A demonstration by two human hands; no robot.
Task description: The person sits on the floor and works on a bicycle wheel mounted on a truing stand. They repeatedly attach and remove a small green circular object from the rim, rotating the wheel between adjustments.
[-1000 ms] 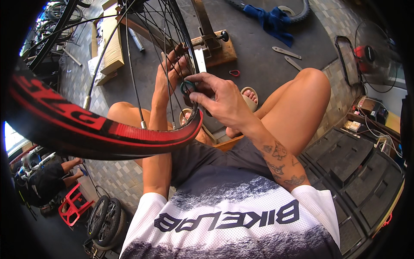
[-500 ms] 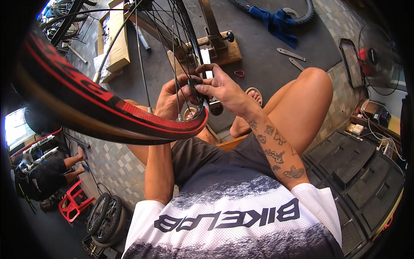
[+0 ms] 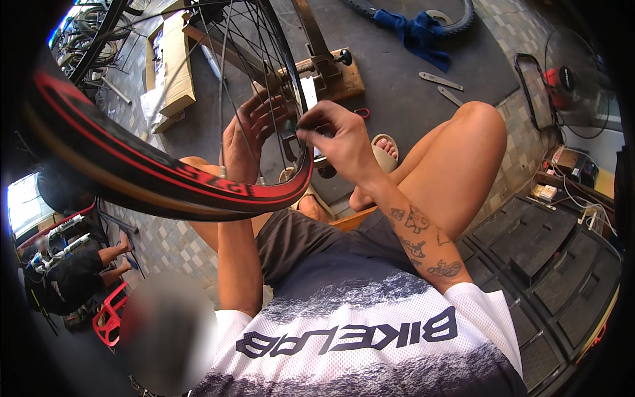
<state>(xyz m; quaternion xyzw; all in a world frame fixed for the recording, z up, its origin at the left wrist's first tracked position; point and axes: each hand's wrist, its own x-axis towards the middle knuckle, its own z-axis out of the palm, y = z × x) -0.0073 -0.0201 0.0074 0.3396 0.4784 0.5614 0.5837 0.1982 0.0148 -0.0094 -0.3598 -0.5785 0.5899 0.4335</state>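
A bicycle wheel with a black and red rim (image 3: 264,195) sweeps from the left edge toward my hands, its thin dark spokes running upward. My left hand (image 3: 243,142) is behind the spokes, fingers stretched out and apart, gripping nothing I can see. On the other side of the wheel, my right hand (image 3: 340,135) has thumb and forefinger pinched close to the rim's right side. A small dark green piece (image 3: 290,126) shows by those fingertips; its kind is unclear. Beyond my hands is a wheel stand on a wooden base (image 3: 347,83).
A blue cloth (image 3: 413,33) lies over a tire at the far right, near two flat metal levers (image 3: 441,81). At left are an open cardboard box (image 3: 178,69) and another person's legs (image 3: 112,255). Black drawers (image 3: 522,245) stand at right; a blurred patch covers the lower left.
My left fingers have spread and drawn away leftward from my right fingertips. The rim has turned, showing a different part of its markings. My right hand stays near the rim.
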